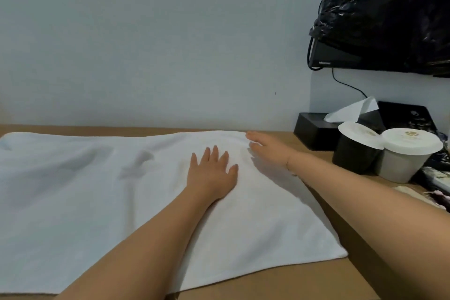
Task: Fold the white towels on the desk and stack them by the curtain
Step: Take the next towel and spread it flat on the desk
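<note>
Both hands (211,173) (267,147) flat, towel (85,190) edge

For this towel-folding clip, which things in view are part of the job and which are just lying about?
Job: towel, left hand, right hand, desk.
Lying about: tissue box, black cup, grey cup, TV under black plastic.

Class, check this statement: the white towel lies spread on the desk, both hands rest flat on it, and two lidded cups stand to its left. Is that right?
Not quite. The head view shows the two lidded cups to the right of the white towel, not the left. The rest holds: the towel lies spread on the desk, with the left hand and right hand flat on it.
</note>
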Motion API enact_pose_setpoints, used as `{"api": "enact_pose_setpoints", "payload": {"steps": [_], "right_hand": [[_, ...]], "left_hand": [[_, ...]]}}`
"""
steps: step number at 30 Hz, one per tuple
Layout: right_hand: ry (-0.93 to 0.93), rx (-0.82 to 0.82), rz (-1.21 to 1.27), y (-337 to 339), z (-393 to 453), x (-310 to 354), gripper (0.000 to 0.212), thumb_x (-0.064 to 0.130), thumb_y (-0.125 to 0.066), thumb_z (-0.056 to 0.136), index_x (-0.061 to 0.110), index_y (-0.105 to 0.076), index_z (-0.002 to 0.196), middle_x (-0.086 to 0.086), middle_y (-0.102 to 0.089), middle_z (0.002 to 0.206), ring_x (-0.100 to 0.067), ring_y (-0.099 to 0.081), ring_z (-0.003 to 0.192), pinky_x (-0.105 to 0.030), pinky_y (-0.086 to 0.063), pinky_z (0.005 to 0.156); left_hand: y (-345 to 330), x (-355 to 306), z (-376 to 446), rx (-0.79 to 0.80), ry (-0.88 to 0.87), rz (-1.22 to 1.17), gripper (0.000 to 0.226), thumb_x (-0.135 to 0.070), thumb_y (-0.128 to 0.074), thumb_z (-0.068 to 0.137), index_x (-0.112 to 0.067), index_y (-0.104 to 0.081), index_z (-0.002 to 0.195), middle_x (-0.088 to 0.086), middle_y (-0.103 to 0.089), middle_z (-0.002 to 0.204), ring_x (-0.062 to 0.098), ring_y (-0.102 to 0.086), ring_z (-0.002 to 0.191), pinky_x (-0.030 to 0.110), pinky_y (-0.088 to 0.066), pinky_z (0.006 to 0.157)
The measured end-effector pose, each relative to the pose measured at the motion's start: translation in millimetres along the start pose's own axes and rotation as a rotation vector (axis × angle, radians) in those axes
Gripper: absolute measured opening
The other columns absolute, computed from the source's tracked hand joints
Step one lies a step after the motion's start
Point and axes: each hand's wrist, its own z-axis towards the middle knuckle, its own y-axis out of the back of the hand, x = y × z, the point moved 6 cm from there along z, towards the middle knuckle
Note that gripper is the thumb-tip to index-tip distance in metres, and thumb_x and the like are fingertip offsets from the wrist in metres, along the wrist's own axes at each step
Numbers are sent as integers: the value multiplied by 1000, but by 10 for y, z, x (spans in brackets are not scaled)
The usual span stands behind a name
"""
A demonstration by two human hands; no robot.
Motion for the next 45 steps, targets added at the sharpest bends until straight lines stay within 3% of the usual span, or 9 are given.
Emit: {"api": "enact_pose_setpoints", "payload": {"steps": [3,9,18,22,27,32,35,39,45], "right_hand": [[-56,58,-113,-111,219,-1,47,25,-29,106,2,-33,147,-10,-28,156,-24,-25,143,-25,-17,110],[-71,70,-315,-333,474,-284,66,48,-20,103,9,-7,155,-5,-1,163,-16,1,150,-29,3,118],[-204,89,-352,-142,415,-408,66,44,-18,105,4,0,154,-10,7,162,-22,4,149,-32,0,118],[-170,60,-346,-151,137,-127,69,45,-24,104,3,-1,154,-11,9,162,-24,4,149,-34,-3,119],[-54,101,-312,-452,-637,-134,66,46,-17,104,8,2,154,-4,9,162,-14,9,149,-29,4,119],[-179,62,-289,-257,-844,-459,63,43,-16,105,7,2,154,-6,9,162,-17,8,149,-30,4,119],[-135,62,-339,-271,-934,-278,64,42,-16,104,4,-1,154,-9,10,162,-18,9,149,-32,3,119],[27,88,-295,-518,-1329,109,65,49,-14,103,14,4,155,4,13,161,-10,11,148,-29,4,121],[-28,97,-360,-433,-1561,-51,67,53,-10,101,18,9,154,5,16,161,-7,13,147,-24,7,118]], "left_hand": [[-38,29,-23,9,-56,27,62,-53,-10,101,-28,-2,157,-1,9,164,18,11,151,48,6,121],[-41,64,-39,-6,-83,30,62,-55,-10,100,-31,-2,157,-3,9,164,14,11,150,45,5,121],[-44,45,-28,-3,-74,20,64,-56,-10,100,-29,-1,157,-1,10,164,16,12,150,47,7,121],[-46,43,67,-8,-57,33,63,-55,-11,100,-29,-3,157,0,8,164,17,9,151,49,5,120],[-49,68,74,-6,-62,13,57,-46,-7,103,-28,-3,157,0,6,164,18,7,151,48,4,121],[-60,67,89,3,-55,10,56,-45,-8,103,-29,-4,157,-1,6,164,17,7,151,47,4,121],[-65,64,93,0,-47,9,56,-46,-8,103,-29,-4,157,-1,6,164,17,7,151,47,5,121],[-56,70,91,-3,-42,19,56,-46,-9,103,-29,-4,157,-1,5,164,17,6,151,47,4,121],[-41,79,61,5,-44,0,56,-46,-9,104,-30,-5,157,-2,4,164,16,5,151,46,5,121]]}}
